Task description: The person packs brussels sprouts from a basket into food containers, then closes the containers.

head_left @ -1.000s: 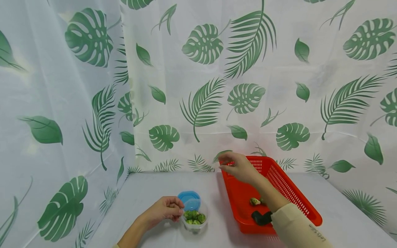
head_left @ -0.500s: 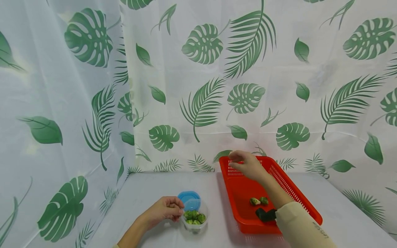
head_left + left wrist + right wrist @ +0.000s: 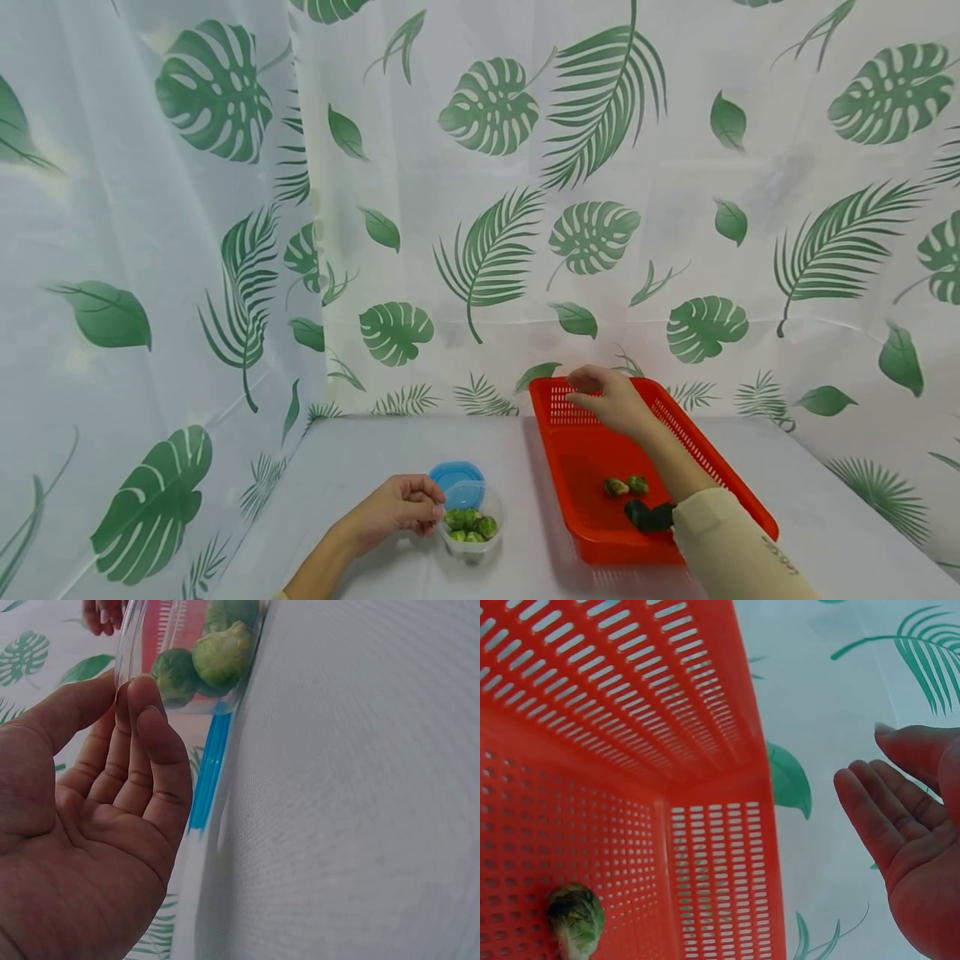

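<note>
My left hand [image 3: 405, 504] pinches the left rim of a small clear plastic container [image 3: 499, 518] between thumb and fingertips. Several Brussels sprouts [image 3: 470, 523] lie inside it; the left wrist view shows some green sprouts [image 3: 223, 656] close up through the wall. A blue lid [image 3: 456, 472] lies on the table just behind the container. Over the far part of a red plastic basket [image 3: 588, 458] hovers my right hand [image 3: 609, 402], with thumb and fingers apart and nothing between them. Two Brussels sprouts [image 3: 627, 486] rest on the basket floor; one sprout [image 3: 575, 919] shows in the right wrist view.
The basket's slotted side walls [image 3: 720, 877] rise between the table and the right forearm. A dark device [image 3: 648, 516] sits at the right sleeve. White leaf-print curtains [image 3: 480, 208] stand behind and to the left of the white table [image 3: 360, 450].
My right hand has moved right, from above the basket's far left corner to over its far part. Both sprouts in the basket are now uncovered. The left hand and container stay still.
</note>
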Demonstrator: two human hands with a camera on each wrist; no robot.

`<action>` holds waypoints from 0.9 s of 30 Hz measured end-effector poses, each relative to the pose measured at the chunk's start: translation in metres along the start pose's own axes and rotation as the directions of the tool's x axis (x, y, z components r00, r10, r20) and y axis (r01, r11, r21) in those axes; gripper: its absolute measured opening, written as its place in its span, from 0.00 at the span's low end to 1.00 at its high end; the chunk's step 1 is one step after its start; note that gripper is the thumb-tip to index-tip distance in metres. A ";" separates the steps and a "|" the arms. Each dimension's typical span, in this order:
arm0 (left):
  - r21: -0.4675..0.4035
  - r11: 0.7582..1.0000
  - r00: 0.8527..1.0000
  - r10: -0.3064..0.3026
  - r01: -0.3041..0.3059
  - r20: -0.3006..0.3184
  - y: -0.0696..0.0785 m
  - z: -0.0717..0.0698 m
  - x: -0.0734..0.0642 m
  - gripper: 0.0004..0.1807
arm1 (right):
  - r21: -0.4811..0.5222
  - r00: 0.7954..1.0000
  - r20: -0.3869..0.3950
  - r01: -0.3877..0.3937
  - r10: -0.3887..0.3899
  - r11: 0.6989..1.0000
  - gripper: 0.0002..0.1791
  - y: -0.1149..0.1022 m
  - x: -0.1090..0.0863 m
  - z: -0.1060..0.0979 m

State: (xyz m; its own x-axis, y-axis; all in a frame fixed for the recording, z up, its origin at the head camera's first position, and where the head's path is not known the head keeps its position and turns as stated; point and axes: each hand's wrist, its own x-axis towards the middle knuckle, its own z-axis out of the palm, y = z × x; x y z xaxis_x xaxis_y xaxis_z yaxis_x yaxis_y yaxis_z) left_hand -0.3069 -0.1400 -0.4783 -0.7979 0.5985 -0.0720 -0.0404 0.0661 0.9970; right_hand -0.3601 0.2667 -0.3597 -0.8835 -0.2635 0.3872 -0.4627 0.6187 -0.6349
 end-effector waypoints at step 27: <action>0.010 1.000 1.000 0.003 -0.002 -0.008 -0.001 0.000 0.002 0.21 | 0.013 0.984 0.088 -0.157 0.155 0.988 0.20 0.034 -0.007 -0.004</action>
State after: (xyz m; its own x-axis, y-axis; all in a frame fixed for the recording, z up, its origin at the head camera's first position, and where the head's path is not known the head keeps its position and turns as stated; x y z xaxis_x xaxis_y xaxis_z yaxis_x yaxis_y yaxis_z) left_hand -0.3083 -0.1396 -0.4798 -0.8028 0.5923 -0.0693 -0.0326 0.0724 0.9968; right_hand -0.3694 0.2922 -0.3815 -0.9475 -0.2283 0.2237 -0.3193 0.6427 -0.6964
